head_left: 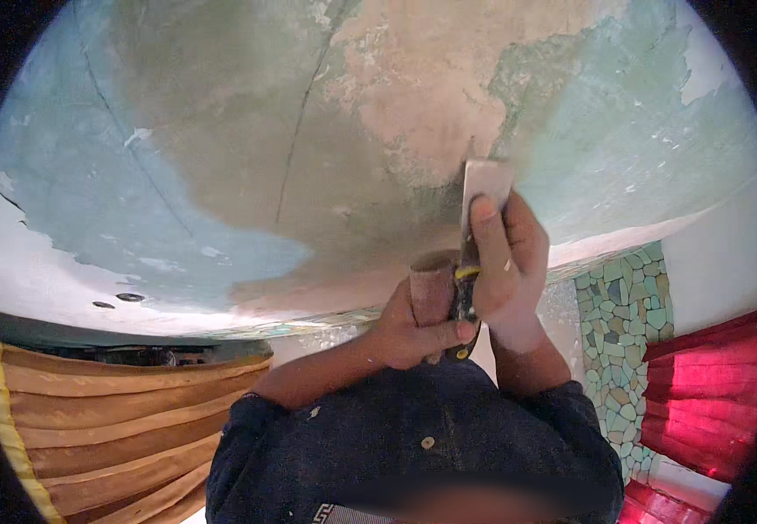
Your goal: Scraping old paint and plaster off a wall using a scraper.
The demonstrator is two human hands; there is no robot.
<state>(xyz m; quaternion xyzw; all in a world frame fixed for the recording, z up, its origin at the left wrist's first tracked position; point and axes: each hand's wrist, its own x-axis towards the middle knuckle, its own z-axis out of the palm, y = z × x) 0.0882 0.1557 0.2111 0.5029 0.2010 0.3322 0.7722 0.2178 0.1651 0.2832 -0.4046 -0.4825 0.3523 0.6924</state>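
Note:
A putty knife with a pale, smeared blade (pixel 487 177) and a black-and-yellow handle (pixel 463 295) is held in front of the patchy painted ceiling (pixel 234 131). My right hand (pixel 516 262) grips its blade, the thumb lying flat on the metal. Lower down, my left hand (pixel 418 334) has its thumb across the handle's end. That same hand also holds a flat, dusty pinkish-brown piece (pixel 432 288), perhaps a second scraper blade; its lower part is hidden by the fingers. Whether the blade touches the ceiling I cannot tell.
Bare tan plaster (pixel 424 85) shows amid the green and blue paint, with a long dark crack (pixel 300 124) to its left. Brown curtains (pixel 129 419) hang at lower left. A stone-patterned wall strip (pixel 621 327) and red curtains (pixel 712 393) stand at right.

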